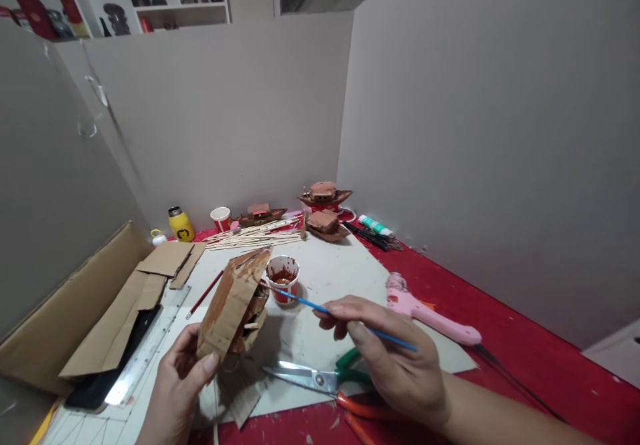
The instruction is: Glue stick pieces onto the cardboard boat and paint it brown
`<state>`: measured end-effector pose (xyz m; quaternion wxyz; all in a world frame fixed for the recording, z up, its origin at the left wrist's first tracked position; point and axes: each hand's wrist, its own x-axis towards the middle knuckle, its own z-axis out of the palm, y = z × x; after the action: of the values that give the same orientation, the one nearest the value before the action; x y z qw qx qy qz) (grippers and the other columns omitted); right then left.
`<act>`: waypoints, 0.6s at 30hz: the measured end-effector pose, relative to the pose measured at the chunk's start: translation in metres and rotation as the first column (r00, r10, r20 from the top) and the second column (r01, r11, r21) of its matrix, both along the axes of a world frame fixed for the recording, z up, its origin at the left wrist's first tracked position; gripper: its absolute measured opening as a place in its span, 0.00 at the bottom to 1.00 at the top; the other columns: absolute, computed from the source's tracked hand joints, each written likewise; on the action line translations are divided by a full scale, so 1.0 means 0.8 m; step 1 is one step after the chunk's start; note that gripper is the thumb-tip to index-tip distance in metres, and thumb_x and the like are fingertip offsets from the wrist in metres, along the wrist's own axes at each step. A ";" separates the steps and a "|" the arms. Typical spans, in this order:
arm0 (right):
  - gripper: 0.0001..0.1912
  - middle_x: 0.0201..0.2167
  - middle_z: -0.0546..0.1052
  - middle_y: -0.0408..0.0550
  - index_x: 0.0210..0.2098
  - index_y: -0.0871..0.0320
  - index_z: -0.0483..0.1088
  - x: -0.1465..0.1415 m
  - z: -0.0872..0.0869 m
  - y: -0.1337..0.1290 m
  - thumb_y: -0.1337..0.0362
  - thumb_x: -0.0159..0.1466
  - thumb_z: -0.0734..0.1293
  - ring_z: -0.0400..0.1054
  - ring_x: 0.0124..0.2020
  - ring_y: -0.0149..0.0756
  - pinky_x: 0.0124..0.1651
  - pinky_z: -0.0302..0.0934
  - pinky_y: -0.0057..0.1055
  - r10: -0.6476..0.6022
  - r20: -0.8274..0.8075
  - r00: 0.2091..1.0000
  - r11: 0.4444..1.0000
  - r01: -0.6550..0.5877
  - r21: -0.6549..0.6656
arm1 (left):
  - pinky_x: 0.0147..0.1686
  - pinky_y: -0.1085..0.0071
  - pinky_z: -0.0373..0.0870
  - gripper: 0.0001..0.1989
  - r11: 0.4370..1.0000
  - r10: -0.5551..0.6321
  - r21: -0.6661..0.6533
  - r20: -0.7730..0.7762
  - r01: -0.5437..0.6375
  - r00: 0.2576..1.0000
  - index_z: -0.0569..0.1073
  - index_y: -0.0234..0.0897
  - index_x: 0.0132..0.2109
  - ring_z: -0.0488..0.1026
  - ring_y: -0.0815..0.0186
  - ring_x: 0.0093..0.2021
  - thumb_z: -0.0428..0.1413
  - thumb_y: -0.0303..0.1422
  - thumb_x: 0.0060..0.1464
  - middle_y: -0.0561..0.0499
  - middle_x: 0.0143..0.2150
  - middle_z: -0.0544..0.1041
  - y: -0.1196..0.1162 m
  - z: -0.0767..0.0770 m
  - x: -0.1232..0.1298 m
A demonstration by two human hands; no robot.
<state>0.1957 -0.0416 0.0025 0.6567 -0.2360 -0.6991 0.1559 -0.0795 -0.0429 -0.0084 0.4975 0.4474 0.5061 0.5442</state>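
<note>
My left hand (183,372) grips a cardboard model boat (233,298) by its lower end, tilted up on its side, with brown paint over part of its surface. In my right hand (387,352) is a thin blue paintbrush (300,300), pinched between thumb and fingers. The brush tip meets or nearly meets the upper right edge of the model; exact contact is hard to tell. Just behind the brush stands a paper cup (284,278) with brown paint inside.
Scissors (320,380) lie below my right hand. A pink glue gun (435,318) is at the right. Behind are wooden sticks (260,237), finished-looking boats (324,195), a yellow bottle (181,225) and a white cup (221,218). Cardboard pieces (117,312) and a ruler (147,348) lie left.
</note>
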 end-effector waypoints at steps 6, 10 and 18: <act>0.19 0.38 0.81 0.46 0.53 0.50 0.74 0.012 0.000 0.012 0.74 0.67 0.64 0.77 0.36 0.34 0.34 0.73 0.28 -0.121 0.002 0.993 0.993 0.121 0.002 | 0.43 0.62 0.74 0.28 1.000 0.023 -0.003 0.030 -0.022 0.999 0.76 0.37 0.47 0.78 0.51 0.44 0.68 0.46 0.39 0.44 0.42 0.82 -0.002 0.004 0.008; 0.17 0.38 0.81 0.45 0.51 0.50 0.75 0.021 0.000 0.023 0.74 0.67 0.65 0.76 0.35 0.31 0.35 0.73 0.25 -0.232 -0.020 0.972 0.973 0.232 -0.020 | 0.44 0.60 0.74 0.27 0.999 0.047 0.012 0.052 -0.048 0.998 0.77 0.37 0.45 0.78 0.50 0.43 0.68 0.46 0.37 0.45 0.40 0.82 -0.001 0.007 0.013; 0.19 0.39 0.82 0.47 0.53 0.51 0.74 0.019 0.002 0.020 0.75 0.67 0.65 0.77 0.36 0.33 0.34 0.73 0.27 -0.205 0.021 0.979 0.978 0.204 0.037 | 0.42 0.63 0.73 0.27 0.999 0.023 0.039 0.016 -0.024 1.000 0.77 0.37 0.44 0.78 0.52 0.42 0.68 0.47 0.38 0.44 0.41 0.82 0.000 0.002 0.009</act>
<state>0.2109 -0.0256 0.0043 0.6647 -0.2969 -0.6818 0.0724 -0.0724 -0.0427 -0.0064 0.4860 0.4469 0.4967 0.5633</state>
